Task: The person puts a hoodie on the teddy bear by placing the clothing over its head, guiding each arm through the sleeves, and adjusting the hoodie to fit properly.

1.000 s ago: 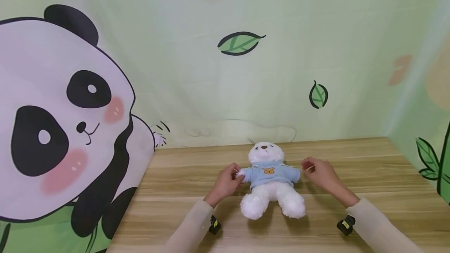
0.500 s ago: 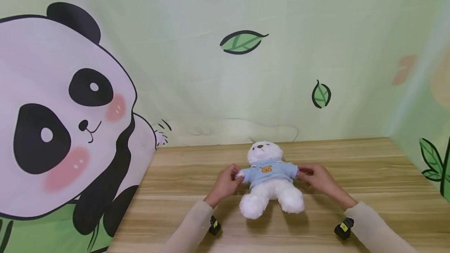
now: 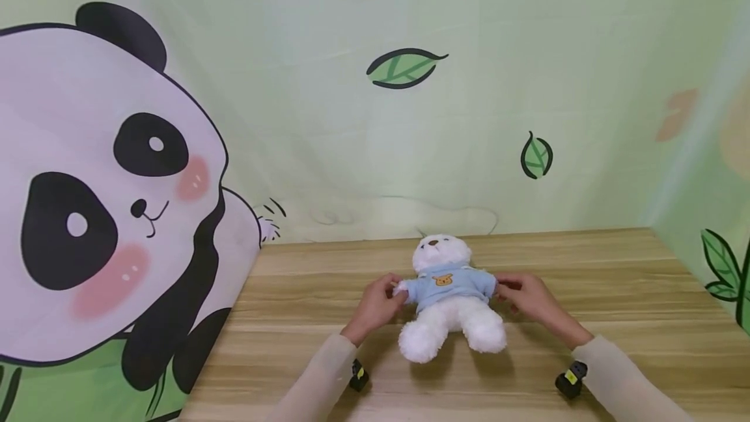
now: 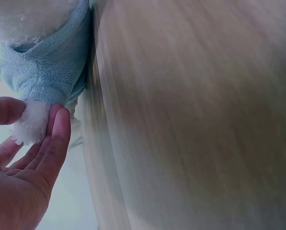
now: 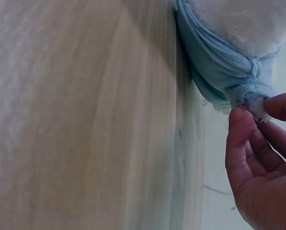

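A white plush bear (image 3: 450,314) in a light blue shirt (image 3: 463,282) with an orange animal patch lies on its back, its head toward the wall. My left hand (image 3: 379,305) pinches the white paw (image 4: 33,122) on the left of the head view between thumb and fingers. On the opposite side my right hand (image 3: 530,298) holds the other paw (image 5: 257,108) at the sleeve's end, thumb against fingers. Only a little of that paw shows in the right wrist view.
The bear lies on a wood-grain table (image 3: 305,337). Behind the table's back edge hangs a pale green cloth (image 3: 328,135) printed with leaves and a large panda (image 3: 88,148). Small black devices (image 3: 359,376) are strapped at both wrists.
My right hand has moved left from beside the bear's sleeve and taken hold of the paw there. The left hand keeps its grip. The bear's head and body have shifted slightly left.
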{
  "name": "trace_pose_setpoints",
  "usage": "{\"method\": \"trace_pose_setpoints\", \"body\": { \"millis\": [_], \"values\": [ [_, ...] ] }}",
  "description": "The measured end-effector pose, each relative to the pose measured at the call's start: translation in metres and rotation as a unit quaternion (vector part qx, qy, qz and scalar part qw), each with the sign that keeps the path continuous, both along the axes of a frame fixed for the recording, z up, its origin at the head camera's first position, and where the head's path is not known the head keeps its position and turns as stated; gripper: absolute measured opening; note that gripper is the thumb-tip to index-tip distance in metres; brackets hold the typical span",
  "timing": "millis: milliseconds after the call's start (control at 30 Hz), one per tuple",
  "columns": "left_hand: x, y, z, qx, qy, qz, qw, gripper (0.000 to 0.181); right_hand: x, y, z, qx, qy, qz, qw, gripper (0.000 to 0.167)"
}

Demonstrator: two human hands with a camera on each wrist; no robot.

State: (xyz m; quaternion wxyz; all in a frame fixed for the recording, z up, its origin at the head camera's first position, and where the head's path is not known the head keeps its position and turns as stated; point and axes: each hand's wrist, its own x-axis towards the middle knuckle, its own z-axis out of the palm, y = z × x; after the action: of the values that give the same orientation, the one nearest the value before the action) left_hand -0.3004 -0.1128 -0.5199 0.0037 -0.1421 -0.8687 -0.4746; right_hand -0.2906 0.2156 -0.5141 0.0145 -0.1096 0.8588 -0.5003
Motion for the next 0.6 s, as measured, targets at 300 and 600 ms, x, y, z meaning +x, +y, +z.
{"method": "trace_pose_setpoints", "body": {
  "millis": [300, 600],
  "values": [
    [-0.0020, -0.0002, -0.0004, 0.000, -0.009, -0.008, 0.9999, 0.013, -0.0001, 0.0029, -0.0018, -0.008, 0.005, 0.009, 0.9999, 0.036],
    [-0.0010, 0.0003, -0.0004, -0.014, 0.014, -0.005, 0.9998, 0.009, -0.0013, -0.0003, -0.0032, 0.013, 0.019, 0.000, 0.9997, 0.035]
  ]
}}
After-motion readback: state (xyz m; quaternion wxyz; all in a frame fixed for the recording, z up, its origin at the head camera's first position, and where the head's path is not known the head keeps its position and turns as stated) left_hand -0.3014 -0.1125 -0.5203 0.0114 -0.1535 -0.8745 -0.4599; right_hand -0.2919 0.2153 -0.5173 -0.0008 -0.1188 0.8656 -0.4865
